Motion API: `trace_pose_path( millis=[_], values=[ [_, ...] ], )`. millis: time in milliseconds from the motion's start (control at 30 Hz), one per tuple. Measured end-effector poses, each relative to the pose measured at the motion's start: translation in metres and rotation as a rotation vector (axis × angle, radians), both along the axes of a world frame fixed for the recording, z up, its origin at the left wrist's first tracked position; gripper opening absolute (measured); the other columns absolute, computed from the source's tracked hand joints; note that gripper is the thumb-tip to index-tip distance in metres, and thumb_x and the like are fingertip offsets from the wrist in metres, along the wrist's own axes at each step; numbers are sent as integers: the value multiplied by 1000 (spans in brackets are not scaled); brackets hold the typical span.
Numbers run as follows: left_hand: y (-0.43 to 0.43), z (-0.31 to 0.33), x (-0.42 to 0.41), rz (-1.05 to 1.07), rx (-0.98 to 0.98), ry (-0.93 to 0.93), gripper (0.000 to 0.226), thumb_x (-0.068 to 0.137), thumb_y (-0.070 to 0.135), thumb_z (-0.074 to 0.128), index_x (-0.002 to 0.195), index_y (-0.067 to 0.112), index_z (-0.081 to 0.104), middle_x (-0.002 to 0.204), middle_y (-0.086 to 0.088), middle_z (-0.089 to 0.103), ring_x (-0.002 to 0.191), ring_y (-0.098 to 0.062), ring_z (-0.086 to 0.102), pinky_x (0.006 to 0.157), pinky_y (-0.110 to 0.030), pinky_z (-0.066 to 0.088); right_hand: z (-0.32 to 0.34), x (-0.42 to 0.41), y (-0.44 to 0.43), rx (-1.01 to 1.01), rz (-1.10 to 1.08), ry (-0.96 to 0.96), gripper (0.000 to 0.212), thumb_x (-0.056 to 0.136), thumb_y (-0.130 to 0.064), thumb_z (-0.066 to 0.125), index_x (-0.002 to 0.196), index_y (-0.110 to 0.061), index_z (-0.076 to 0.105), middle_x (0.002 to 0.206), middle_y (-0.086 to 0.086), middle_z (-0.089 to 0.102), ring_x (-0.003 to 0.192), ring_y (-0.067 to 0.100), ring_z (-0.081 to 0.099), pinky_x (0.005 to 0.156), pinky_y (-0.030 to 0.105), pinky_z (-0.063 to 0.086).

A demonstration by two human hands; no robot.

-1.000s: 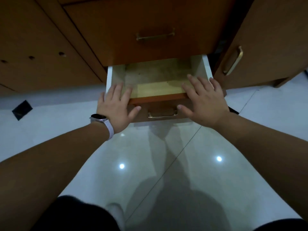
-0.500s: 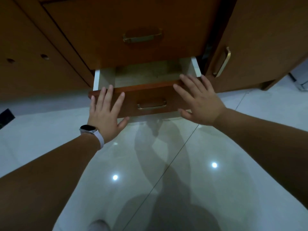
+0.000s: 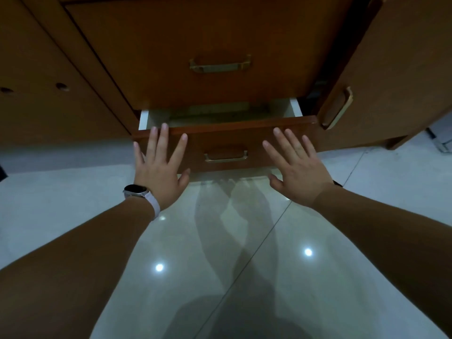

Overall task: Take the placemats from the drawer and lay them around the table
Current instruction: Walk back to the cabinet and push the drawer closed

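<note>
The bottom drawer (image 3: 227,140) of a brown wooden cabinet stands a little way out, with white side walls and a brass handle (image 3: 226,156) on its front. Only a narrow strip of its inside shows, and no placemat is visible there. My left hand (image 3: 159,170), with a watch on the wrist, lies flat with spread fingers against the left part of the drawer front. My right hand (image 3: 297,170) lies flat with spread fingers on the right part. Neither hand holds anything.
Above is a shut drawer with a brass handle (image 3: 220,66). A cabinet door (image 3: 391,77) with a vertical handle stands ajar at the right. A wooden panel (image 3: 49,89) with holes is at the left. Glossy white floor tiles (image 3: 220,253) lie below.
The drawer has slid inward and now shows far less of its inside. Both hands moved from its top edge to flat against its front.
</note>
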State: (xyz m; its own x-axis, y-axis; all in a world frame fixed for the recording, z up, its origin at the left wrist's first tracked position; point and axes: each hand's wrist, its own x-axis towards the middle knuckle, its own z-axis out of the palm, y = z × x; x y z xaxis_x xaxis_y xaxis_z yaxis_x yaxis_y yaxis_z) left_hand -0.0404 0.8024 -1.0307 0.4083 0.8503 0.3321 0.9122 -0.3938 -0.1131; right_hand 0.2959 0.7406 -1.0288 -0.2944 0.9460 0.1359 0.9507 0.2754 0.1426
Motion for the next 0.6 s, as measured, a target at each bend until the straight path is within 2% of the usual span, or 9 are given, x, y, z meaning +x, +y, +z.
trace_pose_path(
  millis=[133, 233, 400, 533, 600],
  values=[
    [3, -6, 8, 51, -14, -44, 87, 86, 50, 46, 154, 28, -3, 161, -11, -2, 146, -27, -19, 110, -62, 2, -7, -7, 10, -13, -63, 31, 75, 95, -59, 28, 156, -24, 3, 162, 7, -8, 150, 28, -4, 119, 51, 7],
    [2, -13, 5, 94, -16, -59, 85, 86, 50, 45, 155, 24, 4, 162, -11, -2, 146, -26, -18, 110, -61, 2, -13, -10, 18, -18, -109, 55, 75, 94, -62, 22, 154, -25, -4, 160, 4, -16, 149, 27, -10, 119, 50, 4],
    [14, -10, 5, 187, -43, -133, 83, 86, 57, 44, 154, 25, 9, 162, -9, -3, 147, -24, -12, 109, -64, 6, -17, -19, 33, -21, -159, 143, 80, 92, -67, 24, 154, -29, -11, 160, 0, -22, 149, 24, -14, 120, 50, 2],
    [19, -9, 15, 223, -87, -137, 86, 86, 67, 39, 154, 28, 4, 162, -8, -8, 148, -31, -4, 109, -64, 7, -18, -23, 40, 2, -175, 225, 84, 90, -67, 29, 156, -28, -4, 161, -3, -20, 149, 22, -14, 119, 51, 2],
    [20, -8, 17, 238, -98, -145, 87, 87, 66, 42, 154, 29, 1, 162, -9, -7, 148, -32, -2, 110, -64, 9, -19, -24, 41, 15, -197, 216, 84, 90, -68, 28, 157, -27, -2, 161, -4, -20, 149, 20, -14, 119, 51, 3]
  ],
)
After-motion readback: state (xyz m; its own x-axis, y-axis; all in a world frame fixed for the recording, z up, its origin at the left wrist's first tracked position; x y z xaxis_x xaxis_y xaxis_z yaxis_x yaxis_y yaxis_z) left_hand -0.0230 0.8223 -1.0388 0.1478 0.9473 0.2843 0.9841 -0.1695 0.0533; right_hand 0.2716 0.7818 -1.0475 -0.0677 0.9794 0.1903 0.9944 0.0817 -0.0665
